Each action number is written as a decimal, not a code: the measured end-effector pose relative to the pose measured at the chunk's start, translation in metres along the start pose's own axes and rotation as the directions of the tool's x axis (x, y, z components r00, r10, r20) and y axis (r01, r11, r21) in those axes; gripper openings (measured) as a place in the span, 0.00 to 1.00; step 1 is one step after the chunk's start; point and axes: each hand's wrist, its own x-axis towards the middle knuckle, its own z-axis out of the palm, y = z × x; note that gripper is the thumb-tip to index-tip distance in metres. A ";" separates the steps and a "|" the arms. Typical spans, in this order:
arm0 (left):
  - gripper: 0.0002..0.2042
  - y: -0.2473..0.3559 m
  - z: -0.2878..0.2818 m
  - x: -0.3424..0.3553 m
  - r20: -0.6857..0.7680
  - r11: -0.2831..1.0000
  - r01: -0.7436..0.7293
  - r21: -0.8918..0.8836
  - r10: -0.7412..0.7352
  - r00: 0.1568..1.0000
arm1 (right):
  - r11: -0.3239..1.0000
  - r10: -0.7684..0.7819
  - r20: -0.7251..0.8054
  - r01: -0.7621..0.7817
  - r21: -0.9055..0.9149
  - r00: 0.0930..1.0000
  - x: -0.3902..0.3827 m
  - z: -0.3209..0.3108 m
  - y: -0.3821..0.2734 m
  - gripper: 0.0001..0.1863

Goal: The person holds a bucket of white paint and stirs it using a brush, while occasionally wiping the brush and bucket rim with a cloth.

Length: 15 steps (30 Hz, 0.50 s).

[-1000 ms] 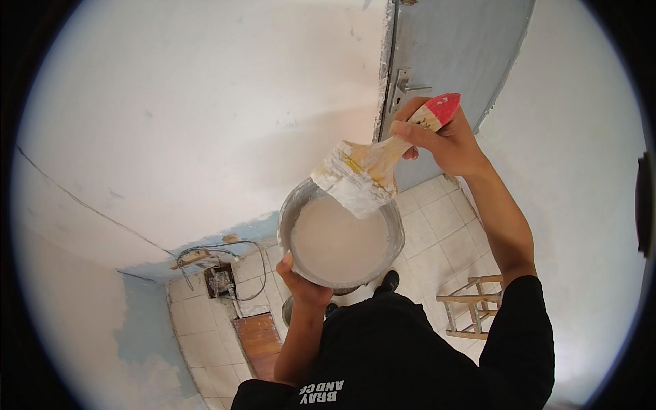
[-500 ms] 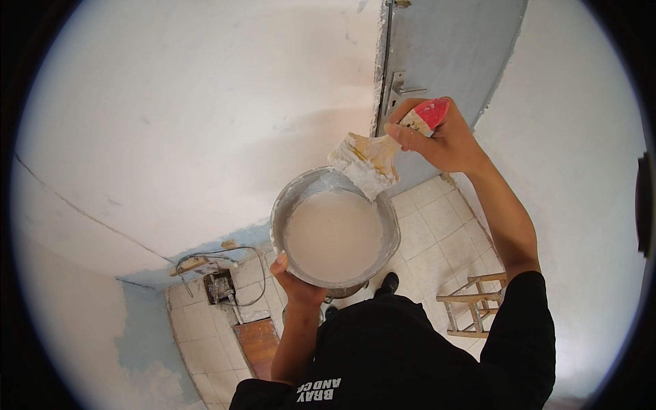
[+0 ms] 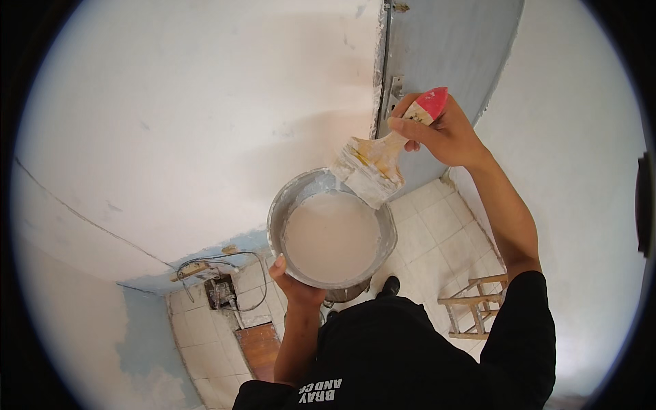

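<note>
A round grey bucket [image 3: 275, 219] is held up in front of me, with pale, milky paint [image 3: 333, 236] inside. My left hand [image 3: 297, 283] grips its near left rim, the thumb over the edge and the other fingers hidden beneath. In my right hand [image 3: 444, 130] is a wide paintbrush [image 3: 372, 167], its handle red at the end and the rest crusted with paint. The brush slants down to the left, bristles over the far right rim of the bucket. Whether the bristles touch the rim I cannot tell.
Ahead is a whitish wall [image 3: 205, 102], with a grey-blue door [image 3: 451, 48] beside it. A wooden stool or short ladder [image 3: 475, 307] stands on the tiled floor [image 3: 427, 239] at right. Loose cable [image 3: 265, 280] and a brown board [image 3: 260, 348] lie at lower left.
The brush has lifted slightly and turned, showing more of its flat side. My right hand has risen a little with it. The bucket has shifted slightly left.
</note>
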 end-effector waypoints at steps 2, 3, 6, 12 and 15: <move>0.37 0.001 0.001 -0.001 -0.014 1.000 0.000 -0.002 0.000 1.000 | 0.993 0.095 0.015 -0.094 -0.072 0.995 0.003 0.001 -0.003 0.10; 0.37 0.002 0.002 -0.001 -0.011 1.000 0.010 0.016 -0.010 1.000 | 0.993 0.093 0.017 -0.092 -0.075 0.995 0.004 0.001 -0.004 0.10; 0.37 0.004 0.001 -0.002 -0.005 0.999 0.027 0.033 -0.027 1.000 | 0.989 0.103 0.022 -0.100 -0.112 0.994 0.009 0.002 -0.006 0.10; 0.36 0.001 -0.002 0.001 -0.016 0.998 0.055 -0.024 -0.056 0.998 | 0.975 0.050 0.047 -0.039 -0.217 0.998 0.017 0.009 -0.005 0.10; 0.36 0.001 -0.005 0.002 -0.016 0.998 0.063 -0.032 -0.063 0.998 | 0.969 0.008 0.064 0.008 -0.249 0.998 0.017 0.009 -0.003 0.10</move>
